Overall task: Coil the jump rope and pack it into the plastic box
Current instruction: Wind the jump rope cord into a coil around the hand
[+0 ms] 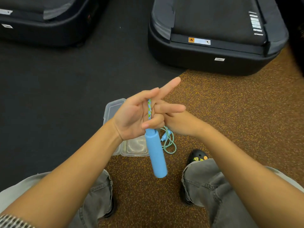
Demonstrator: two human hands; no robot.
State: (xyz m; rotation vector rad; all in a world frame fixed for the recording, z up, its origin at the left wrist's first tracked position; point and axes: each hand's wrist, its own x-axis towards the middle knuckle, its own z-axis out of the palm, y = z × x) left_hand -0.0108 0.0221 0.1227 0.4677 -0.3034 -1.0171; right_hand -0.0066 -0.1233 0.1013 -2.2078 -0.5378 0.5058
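A blue jump rope handle hangs downward from my left hand, whose thumb pins the braided blue-green rope against the palm. My right hand touches the left one from the right, fingers closed around the rope where it leaves the left hand. A loop of green rope dangles below the right hand. On the floor under my hands sits the clear plastic box with its clear lid open beside it, both partly hidden by my left hand.
The floor is black mat on the left and brown speckled rubber on the right. Two black treadmill bases stand ahead, one at top left, one at top right. My knees and a black shoe are below.
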